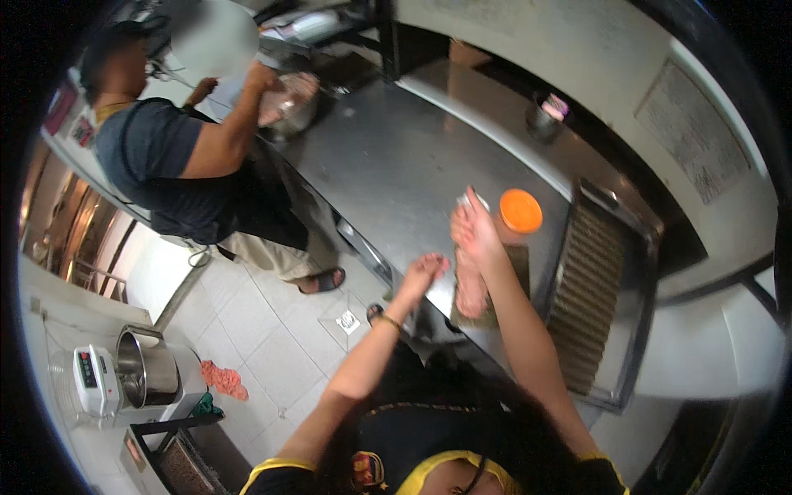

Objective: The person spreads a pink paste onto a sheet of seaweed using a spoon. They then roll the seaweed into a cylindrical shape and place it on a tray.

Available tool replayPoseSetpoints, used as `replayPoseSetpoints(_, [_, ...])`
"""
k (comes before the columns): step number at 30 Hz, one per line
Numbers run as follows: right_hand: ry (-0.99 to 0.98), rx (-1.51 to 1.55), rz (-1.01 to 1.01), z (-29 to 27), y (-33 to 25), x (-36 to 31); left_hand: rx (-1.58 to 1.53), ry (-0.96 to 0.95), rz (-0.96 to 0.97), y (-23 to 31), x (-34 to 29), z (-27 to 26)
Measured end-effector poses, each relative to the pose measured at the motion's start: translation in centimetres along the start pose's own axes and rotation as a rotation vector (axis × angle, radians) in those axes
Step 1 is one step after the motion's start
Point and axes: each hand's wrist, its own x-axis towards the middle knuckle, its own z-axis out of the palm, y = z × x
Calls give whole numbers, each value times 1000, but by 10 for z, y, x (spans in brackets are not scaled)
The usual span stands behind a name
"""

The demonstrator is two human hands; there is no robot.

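A strip of pink meat paste [471, 299] lies along a dark green sheet [518, 268], perhaps seaweed, at the near edge of the steel table. Over the far end of the strip is my right hand [470, 231], its fingers closed; what they hold, if anything, is hidden. Something small and white [482, 200] shows beside its fingertips, too blurred to name. My left hand [426, 271] hovers left of the strip at the table's edge, fingers loosely bent and apart, with nothing seen in it. An orange bowl [521, 211] stands just right of my right hand.
On the right a metal tray [639, 318] holds rows of dark rolls [590, 297]. A co-worker [177, 157] at the far left reaches into a bowl of pink mixture [289, 99]. A metal cup [544, 120] stands on the back ledge. A mixer bowl [147, 367] is at lower left.
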Motion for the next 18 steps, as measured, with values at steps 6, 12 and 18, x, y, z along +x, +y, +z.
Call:
replayPoseSetpoints(6, [256,-76,-102,1,20,-54,-53,28,18,-5,-3,3])
replayPoseSetpoints(12, [761,-1272,-626,-67,47,-140,-90,60,-20,-5,-5,3])
replayPoseSetpoints(18, [862,-1685,-424,-114,69,-159,216,39,-18,-11,-14,8])
